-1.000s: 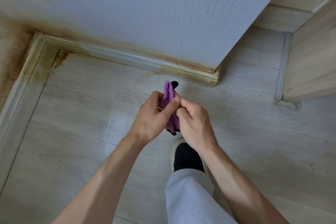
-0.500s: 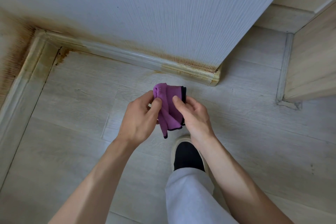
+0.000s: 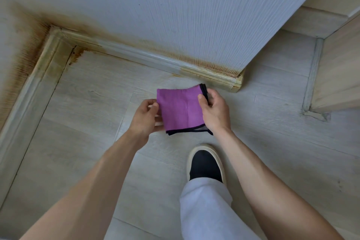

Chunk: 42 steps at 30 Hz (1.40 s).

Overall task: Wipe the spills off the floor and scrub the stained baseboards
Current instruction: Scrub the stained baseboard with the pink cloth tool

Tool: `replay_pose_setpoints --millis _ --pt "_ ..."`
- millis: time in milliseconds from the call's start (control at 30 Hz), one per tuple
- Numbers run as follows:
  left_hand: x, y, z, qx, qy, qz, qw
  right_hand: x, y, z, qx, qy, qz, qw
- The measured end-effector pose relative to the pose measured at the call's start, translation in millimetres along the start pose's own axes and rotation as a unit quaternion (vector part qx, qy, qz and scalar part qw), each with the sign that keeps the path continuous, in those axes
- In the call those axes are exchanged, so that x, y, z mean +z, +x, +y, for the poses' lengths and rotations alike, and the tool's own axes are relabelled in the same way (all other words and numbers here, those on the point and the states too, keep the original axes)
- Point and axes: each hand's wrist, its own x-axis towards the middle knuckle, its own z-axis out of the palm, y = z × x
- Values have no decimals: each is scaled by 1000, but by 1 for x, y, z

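While both hands hold it up in the middle of the frame, the purple cloth (image 3: 178,111) is folded flat into a neat square with a dark edge. The left hand (image 3: 145,120) pinches the cloth's left side, thumb on top and fingers tucked under. The right hand (image 3: 214,110) pinches the right side near the top corner, with its thumb pressed on the purple face. The cloth is up in the air, above the pale wood floor (image 3: 78,122).

Just past the cloth, toward the top of the frame, runs the baseboard (image 3: 155,60) under a white wall (image 3: 175,6). It has brown and yellow stains, mostly near its right end and in the corner at the upper left. A second stained baseboard (image 3: 29,87) runs down the left side.

At the bottom of the frame is a black shoe (image 3: 205,165) with a cream sole and a light grey trouser leg (image 3: 208,210). A wooden cabinet (image 3: 337,72) stands at the right edge.
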Motion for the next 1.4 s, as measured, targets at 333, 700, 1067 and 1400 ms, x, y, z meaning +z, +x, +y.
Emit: replay_pose_setpoints --millis 333,700,1067,1400 --pt "8 5 -30 33 265 78 960 -8 -14 25 -7 -242 33 970" --pt "14 -4 -28 -50 197 45 978 -23 -10 13 107 -196 3 975" --pt "23 4 -28 -42 270 94 957 -13 -12 2 131 -246 -42 960" --pt "10 0 -2 -56 -58 -17 997 -19 -7 1 282 143 -115 942"
